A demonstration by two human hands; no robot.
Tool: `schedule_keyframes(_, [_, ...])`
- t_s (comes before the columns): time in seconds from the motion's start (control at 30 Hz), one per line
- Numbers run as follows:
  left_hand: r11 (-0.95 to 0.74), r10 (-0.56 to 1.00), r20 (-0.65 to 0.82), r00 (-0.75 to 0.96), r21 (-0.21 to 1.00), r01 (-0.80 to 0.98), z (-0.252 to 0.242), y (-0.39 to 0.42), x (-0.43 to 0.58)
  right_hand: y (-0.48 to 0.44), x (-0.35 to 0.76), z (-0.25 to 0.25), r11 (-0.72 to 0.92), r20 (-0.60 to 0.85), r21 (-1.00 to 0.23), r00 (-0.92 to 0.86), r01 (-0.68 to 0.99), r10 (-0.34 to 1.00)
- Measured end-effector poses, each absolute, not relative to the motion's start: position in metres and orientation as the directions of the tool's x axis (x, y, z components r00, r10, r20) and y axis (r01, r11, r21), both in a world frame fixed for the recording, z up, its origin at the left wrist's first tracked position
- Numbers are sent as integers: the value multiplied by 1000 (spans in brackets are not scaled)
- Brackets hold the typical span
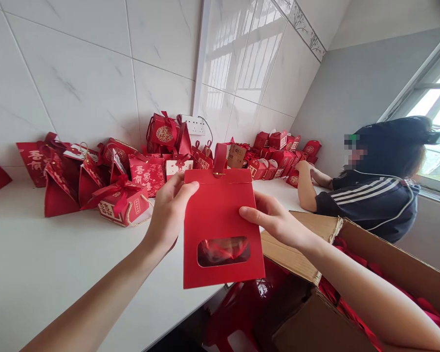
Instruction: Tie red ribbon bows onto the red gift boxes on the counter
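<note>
Upright in front of me is a red paper gift bag [220, 210] with a folded top flap, a ribbon loop [220, 157] and a clear window [223, 251] low on its face. Something red and shiny shows through that window. My left hand [170, 210] grips the bag's upper left edge, thumb near the flap. On the opposite edge my right hand [273, 215] holds it with the thumb on the front and the fingers behind, mostly hidden. The bag is lifted above the front edge of the white table [77, 274].
Red gift boxes [122, 200] and bags line the tiled wall, beside a power strip [193, 125]. More small red boxes [278, 156] are piled at the back right, where another person [377, 181] works. An open cardboard box [300, 313] with red items stands at lower right.
</note>
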State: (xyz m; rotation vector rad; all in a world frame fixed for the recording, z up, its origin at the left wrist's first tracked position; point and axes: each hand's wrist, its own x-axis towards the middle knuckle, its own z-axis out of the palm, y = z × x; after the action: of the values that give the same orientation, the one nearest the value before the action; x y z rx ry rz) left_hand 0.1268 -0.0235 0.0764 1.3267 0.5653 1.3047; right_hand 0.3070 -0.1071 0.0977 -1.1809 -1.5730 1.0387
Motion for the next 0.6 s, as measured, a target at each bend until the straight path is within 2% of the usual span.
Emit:
schedule_keyframes(0.23, [-434,817,525,238,832,-345,70,-33,124,-116,307,94,275,223,-877,-171,394,960])
schedule_keyframes(0.4, [-496,779,584,229,797,-344,66,-35,123,-124,304,97,296,246,-841,-167,452,955])
schedule_keyframes(0.5, [-485,783,577,232,800,-354,67,-35,123,-127,303,99,295,243,-843,-170,449,955])
schedule_keyframes(0.6, [-371,812,504,294,835,-407,71,-33,123,-127,304,100,242,197,-906,-160,348,967])
